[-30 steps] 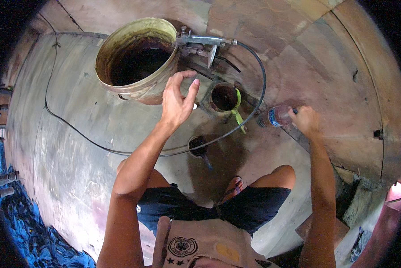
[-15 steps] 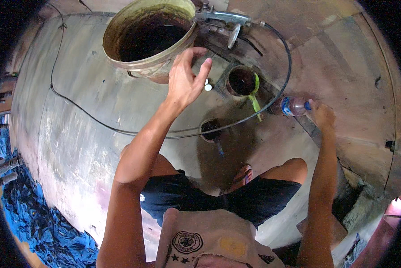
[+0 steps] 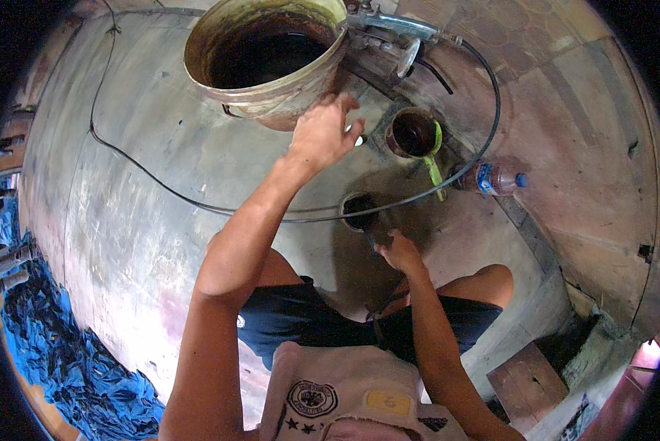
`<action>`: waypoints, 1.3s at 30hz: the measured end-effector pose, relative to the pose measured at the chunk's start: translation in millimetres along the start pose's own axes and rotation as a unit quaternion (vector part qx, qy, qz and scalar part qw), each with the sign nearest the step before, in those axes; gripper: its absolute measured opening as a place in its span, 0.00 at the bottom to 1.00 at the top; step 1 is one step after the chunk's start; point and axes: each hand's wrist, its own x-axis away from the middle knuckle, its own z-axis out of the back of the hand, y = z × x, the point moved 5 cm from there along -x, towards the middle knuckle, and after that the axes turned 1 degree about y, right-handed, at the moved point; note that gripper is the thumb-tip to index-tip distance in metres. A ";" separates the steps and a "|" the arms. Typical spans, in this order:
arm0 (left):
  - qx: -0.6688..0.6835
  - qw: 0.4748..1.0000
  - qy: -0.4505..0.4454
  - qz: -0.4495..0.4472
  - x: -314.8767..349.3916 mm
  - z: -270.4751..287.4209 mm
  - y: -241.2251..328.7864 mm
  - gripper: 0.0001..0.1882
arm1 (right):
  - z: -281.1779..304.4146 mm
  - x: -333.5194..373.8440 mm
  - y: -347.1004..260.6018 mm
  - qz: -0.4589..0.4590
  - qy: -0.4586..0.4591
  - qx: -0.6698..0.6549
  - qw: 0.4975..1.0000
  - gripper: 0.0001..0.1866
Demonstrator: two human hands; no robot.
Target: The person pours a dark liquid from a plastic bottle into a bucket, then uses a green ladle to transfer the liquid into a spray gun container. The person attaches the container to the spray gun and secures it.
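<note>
My left hand is loosely spread, seemingly empty, and I cannot tell whether my right fingers grip the dark dipper just left on the near floor, probably light, stiff, best taken by its bluish handle.

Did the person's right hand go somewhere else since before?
Yes. Judged against the green-handled cup, the right hand moved left and closer to the body, away from the bottle and to the small dark cup.
</note>
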 end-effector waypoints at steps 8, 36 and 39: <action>-0.187 0.841 -0.506 -0.044 88.3 -145.9 -96.6 0.22 | -21.7 -35.8 37.9 0.024 0.008 0.008 1.000 0.35; -0.143 0.969 -0.151 0.136 78.1 -169.2 -170.4 0.15 | -88.0 -110.2 14.1 0.318 0.146 -0.334 0.875 0.38; -0.135 0.965 -0.168 0.152 80.7 -182.5 -175.8 0.15 | -99.4 -121.3 19.4 0.332 0.135 -0.331 0.873 0.37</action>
